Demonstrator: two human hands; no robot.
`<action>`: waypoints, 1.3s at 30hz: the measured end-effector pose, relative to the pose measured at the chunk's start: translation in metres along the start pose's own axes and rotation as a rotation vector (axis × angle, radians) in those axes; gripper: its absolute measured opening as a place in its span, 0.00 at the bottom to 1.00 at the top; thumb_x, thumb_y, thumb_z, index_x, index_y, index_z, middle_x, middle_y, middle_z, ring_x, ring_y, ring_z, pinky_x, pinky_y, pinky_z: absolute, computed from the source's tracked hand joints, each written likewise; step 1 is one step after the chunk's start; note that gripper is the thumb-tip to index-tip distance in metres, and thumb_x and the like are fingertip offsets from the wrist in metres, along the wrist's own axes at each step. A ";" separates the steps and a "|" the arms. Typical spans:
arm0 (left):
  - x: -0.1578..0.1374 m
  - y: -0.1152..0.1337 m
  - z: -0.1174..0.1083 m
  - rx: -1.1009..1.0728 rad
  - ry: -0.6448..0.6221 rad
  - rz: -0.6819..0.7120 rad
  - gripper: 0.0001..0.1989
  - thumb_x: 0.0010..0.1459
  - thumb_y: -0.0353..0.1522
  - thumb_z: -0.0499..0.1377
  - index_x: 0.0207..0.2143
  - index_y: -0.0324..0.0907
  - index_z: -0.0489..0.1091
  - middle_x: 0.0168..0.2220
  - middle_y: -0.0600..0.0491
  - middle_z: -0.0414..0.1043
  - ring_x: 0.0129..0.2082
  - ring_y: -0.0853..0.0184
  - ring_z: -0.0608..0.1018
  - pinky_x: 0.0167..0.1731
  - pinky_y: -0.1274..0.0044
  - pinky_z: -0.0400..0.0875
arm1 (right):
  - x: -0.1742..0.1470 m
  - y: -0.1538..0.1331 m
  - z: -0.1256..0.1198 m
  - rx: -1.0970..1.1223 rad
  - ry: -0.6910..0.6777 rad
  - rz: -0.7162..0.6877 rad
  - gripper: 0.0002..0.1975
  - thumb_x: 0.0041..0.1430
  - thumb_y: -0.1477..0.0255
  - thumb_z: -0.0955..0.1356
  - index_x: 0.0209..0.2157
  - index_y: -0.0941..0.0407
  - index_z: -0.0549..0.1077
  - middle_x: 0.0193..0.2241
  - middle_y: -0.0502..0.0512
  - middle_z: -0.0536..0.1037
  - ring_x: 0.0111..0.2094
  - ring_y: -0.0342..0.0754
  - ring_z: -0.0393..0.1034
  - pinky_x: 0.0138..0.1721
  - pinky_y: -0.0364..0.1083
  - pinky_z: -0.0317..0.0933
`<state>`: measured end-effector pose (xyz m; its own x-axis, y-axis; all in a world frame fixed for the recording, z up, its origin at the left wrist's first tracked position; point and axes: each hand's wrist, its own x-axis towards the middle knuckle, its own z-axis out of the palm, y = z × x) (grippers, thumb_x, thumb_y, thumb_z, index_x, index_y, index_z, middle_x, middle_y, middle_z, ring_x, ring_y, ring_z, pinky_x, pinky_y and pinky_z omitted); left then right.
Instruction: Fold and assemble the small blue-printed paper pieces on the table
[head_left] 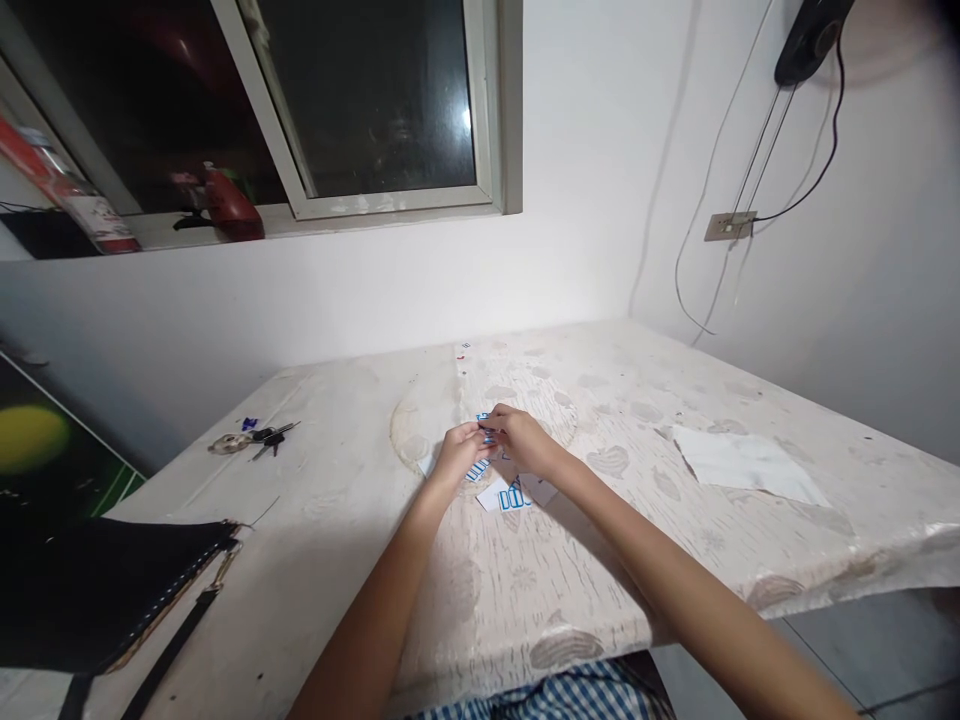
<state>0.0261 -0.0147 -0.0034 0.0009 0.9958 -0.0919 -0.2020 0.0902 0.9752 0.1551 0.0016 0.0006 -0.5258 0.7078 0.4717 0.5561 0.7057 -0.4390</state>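
Observation:
Both hands meet over the middle of the table. My left hand (456, 458) is closed, its fingertips against those of my right hand (521, 440), which is closed in a pinch. Between the fingertips shows a small blue-and-white printed piece of paper (484, 418), mostly hidden by the fingers. Just below the hands, a white scrap of paper with blue outlined lettering (514, 496) lies flat on the table. Another blue-printed scrap (478, 470) shows between the hands, partly covered.
The table (337, 560) has a patterned cloth. A white cloth or paper sheet (742, 465) lies right. Keys (270, 436) and a black strapped bag (112, 590) are left. A red bottle (234, 205) stands on the window sill. A cable (834, 160) hangs along the right wall.

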 end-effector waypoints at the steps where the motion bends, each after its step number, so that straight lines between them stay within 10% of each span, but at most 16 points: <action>1: 0.000 0.000 0.000 -0.004 0.004 -0.002 0.08 0.51 0.18 0.51 0.30 0.34 0.68 0.25 0.49 0.74 0.29 0.67 0.79 0.41 0.71 0.72 | 0.000 0.001 -0.001 0.009 -0.011 0.002 0.19 0.45 0.89 0.60 0.34 0.60 0.74 0.32 0.55 0.69 0.30 0.44 0.64 0.32 0.40 0.56; 13: -0.002 0.001 -0.001 -0.015 -0.019 0.037 0.07 0.52 0.19 0.53 0.31 0.34 0.69 0.28 0.49 0.75 0.33 0.67 0.79 0.44 0.72 0.71 | 0.000 -0.001 -0.006 0.182 0.002 -0.005 0.23 0.43 0.90 0.59 0.37 0.59 0.75 0.33 0.54 0.70 0.32 0.43 0.65 0.33 0.41 0.58; 21: -0.003 0.003 -0.001 0.010 -0.037 -0.034 0.04 0.50 0.20 0.57 0.28 0.33 0.70 0.28 0.47 0.75 0.31 0.66 0.79 0.43 0.71 0.72 | 0.007 0.013 -0.016 0.383 0.393 0.106 0.14 0.50 0.78 0.65 0.41 0.58 0.72 0.29 0.51 0.68 0.29 0.43 0.63 0.33 0.43 0.60; 39: -0.008 0.005 -0.004 -0.014 -0.344 -0.005 0.09 0.51 0.22 0.57 0.34 0.36 0.74 0.40 0.46 0.74 0.42 0.64 0.75 0.49 0.71 0.68 | 0.003 0.002 -0.004 0.281 0.340 0.037 0.16 0.50 0.81 0.63 0.42 0.57 0.70 0.28 0.50 0.69 0.33 0.45 0.63 0.41 0.46 0.57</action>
<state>0.0213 -0.0225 0.0015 0.3317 0.9431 -0.0212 -0.2145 0.0973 0.9719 0.1567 0.0052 0.0041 -0.2409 0.7154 0.6558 0.3497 0.6943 -0.6290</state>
